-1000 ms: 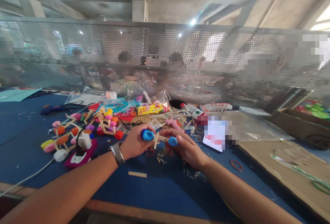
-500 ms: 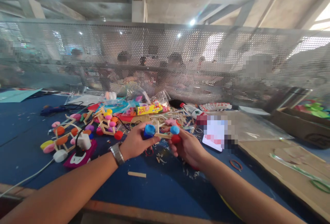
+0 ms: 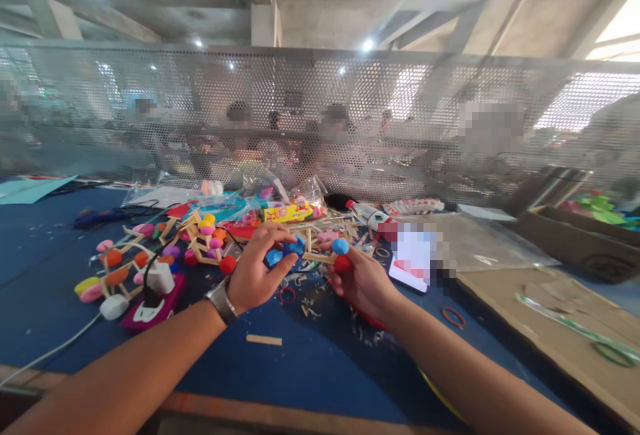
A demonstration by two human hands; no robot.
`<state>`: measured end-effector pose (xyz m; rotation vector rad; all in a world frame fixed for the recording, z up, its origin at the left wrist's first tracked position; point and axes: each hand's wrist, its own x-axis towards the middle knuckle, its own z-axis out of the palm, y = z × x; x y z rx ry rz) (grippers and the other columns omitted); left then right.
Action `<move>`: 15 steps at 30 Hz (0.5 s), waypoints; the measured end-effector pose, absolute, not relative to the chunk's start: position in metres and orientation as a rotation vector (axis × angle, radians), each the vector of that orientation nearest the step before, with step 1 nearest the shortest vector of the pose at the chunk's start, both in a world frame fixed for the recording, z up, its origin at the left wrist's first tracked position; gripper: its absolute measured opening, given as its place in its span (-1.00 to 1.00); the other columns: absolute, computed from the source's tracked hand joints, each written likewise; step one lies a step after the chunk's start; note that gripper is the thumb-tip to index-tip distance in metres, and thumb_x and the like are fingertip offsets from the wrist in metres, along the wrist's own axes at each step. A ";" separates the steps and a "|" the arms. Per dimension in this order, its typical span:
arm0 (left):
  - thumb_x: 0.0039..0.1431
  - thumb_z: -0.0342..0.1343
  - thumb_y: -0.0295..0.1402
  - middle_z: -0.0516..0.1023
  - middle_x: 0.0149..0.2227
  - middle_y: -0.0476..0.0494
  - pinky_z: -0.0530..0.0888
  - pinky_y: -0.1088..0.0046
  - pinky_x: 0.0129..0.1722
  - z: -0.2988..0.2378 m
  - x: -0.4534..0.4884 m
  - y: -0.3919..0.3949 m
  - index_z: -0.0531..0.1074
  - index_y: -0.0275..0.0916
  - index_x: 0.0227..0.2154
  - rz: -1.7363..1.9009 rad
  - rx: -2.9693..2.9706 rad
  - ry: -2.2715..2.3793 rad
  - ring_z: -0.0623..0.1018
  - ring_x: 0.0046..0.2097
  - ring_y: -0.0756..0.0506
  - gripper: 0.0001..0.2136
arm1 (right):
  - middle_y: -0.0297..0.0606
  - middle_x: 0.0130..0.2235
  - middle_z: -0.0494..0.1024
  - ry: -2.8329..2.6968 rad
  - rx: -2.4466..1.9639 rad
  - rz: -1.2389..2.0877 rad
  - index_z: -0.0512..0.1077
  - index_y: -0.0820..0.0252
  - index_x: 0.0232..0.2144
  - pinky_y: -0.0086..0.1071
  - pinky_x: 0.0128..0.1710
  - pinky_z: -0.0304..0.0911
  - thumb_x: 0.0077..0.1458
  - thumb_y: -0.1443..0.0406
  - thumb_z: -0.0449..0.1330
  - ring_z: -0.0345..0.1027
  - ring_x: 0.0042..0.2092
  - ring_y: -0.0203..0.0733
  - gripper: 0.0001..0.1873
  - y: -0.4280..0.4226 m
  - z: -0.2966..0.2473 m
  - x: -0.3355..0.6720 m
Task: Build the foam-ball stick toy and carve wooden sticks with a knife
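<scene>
Between my left hand's (image 3: 257,267) thumb and fingers is a dark blue round clay-like piece (image 3: 294,246), with a lighter blue part (image 3: 274,258) beside it, partly covered by the fingers. My right hand (image 3: 363,278) is closed on a small craft-stick model (image 3: 319,257). On its right end sit a light blue ball-like piece (image 3: 340,246) and a red one (image 3: 342,263). The blue piece is at the model's left end; whether it is fixed there I cannot tell. Both hands are raised over the blue table (image 3: 200,368).
Craft-stick models with coloured round pieces (image 3: 117,276) lie left, near a purple power strip (image 3: 155,305). A bottle (image 3: 370,215), a phone (image 3: 411,265) and loose sticks lie behind and right. One stick (image 3: 264,339) lies in front. Cardboard (image 3: 505,295) covers the right side.
My left fingers have shifted over the blue piece, which has turned: its open, hollow-looking face no longer shows. My right hand keeps its grip on the model. The view has shifted slightly.
</scene>
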<state>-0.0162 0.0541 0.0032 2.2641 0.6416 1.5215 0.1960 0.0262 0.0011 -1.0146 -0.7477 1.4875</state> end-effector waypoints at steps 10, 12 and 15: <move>0.34 0.19 -0.33 0.55 -0.12 -0.19 0.52 0.26 -0.06 0.004 -0.016 0.054 0.51 -0.17 -0.21 1.516 2.256 0.663 0.55 -0.07 -0.15 -0.95 | -0.37 -0.60 0.43 -0.751 -1.009 1.475 0.51 0.17 -0.27 -0.48 -0.71 0.11 0.21 0.10 0.29 0.21 -0.64 -0.30 -0.75 0.027 -0.003 0.198; 0.33 0.20 -0.32 0.56 -0.13 -0.18 0.52 0.30 -0.11 0.005 -0.015 0.055 0.52 -0.16 -0.23 1.516 2.232 0.662 0.55 -0.10 -0.13 -0.95 | -0.39 -0.60 0.42 -0.750 -1.012 1.472 0.51 0.15 -0.21 -0.48 -0.71 0.11 0.21 0.10 0.30 0.22 -0.64 -0.29 -0.74 0.027 -0.003 0.198; 0.32 0.21 -0.32 0.56 -0.14 -0.17 0.52 0.34 -0.16 0.005 -0.015 0.054 0.52 -0.17 -0.24 1.520 2.199 0.664 0.55 -0.12 -0.12 -0.94 | -0.38 -0.61 0.42 -0.751 -1.022 1.470 0.50 0.16 -0.20 -0.48 -0.71 0.10 0.21 0.08 0.30 0.23 -0.63 -0.28 -0.73 0.027 -0.003 0.197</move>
